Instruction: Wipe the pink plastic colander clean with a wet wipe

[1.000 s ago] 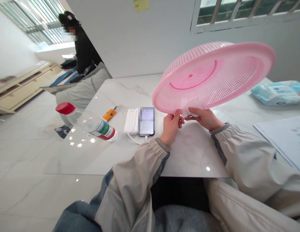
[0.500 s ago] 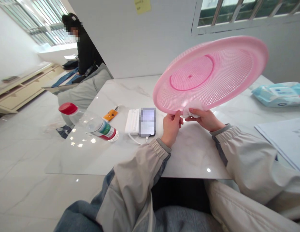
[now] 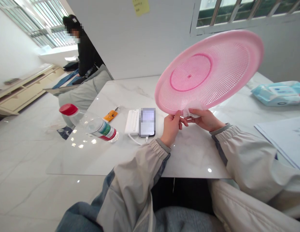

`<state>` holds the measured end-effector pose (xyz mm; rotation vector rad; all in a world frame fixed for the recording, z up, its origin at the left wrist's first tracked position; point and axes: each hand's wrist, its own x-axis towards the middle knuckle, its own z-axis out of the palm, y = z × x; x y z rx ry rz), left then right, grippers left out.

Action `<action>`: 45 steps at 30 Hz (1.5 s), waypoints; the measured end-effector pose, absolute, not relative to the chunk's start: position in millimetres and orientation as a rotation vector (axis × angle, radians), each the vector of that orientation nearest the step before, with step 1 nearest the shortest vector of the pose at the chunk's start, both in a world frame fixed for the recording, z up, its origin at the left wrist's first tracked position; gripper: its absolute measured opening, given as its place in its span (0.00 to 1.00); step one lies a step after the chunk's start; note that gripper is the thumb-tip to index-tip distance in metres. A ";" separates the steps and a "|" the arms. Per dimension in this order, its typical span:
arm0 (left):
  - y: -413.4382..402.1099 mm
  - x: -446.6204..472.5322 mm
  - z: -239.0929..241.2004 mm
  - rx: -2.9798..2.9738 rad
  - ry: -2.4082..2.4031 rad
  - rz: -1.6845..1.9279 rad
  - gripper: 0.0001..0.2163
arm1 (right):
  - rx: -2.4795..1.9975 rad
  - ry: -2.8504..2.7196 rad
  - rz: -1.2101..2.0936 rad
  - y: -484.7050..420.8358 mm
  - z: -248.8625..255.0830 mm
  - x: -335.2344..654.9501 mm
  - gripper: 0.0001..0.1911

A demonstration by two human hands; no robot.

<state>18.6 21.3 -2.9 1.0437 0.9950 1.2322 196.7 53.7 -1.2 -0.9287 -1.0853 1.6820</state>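
A round pink mesh basket [image 3: 227, 71], shallow and wide-rimmed, is held tilted above the table, its inside facing me. My left hand [image 3: 172, 127] pinches its lower rim between thumb and fingers. Just to the right, my right hand [image 3: 205, 120] presses a white wipe [image 3: 193, 108] against the same rim, its thumb lying over the cloth. The fingertips of both hands almost meet beneath the basket. Part of the wipe is hidden by the right thumb and fingers.
On the marble table [image 3: 188, 158] are a clear bottle [image 3: 103, 130] with a red cap, an orange pouch [image 3: 110, 115], a white power bank [image 3: 132, 121] cabled to a phone [image 3: 148, 122], a blue wipes pack [image 3: 277, 94] and papers [image 3: 285, 135]. Another person [image 3: 85, 53] sits at the left.
The pink basket has tipped slightly, its far right edge shifting left and upward. My fingers have moved a little under the rim; both hands keep their hold.
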 end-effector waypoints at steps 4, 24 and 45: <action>21.0 19.7 -5.0 1.046 0.985 1.324 0.21 | -0.912 -1.057 1.689 52.2 1.9 193.9 0.15; 30.2 11.5 -2.1 0.986 1.089 1.569 0.26 | -0.901 -1.009 1.704 49.5 2.2 190.5 0.15; 25.9 19.0 -9.7 1.036 0.977 1.317 0.28 | -0.953 -1.076 1.647 52.6 -1.8 194.1 0.15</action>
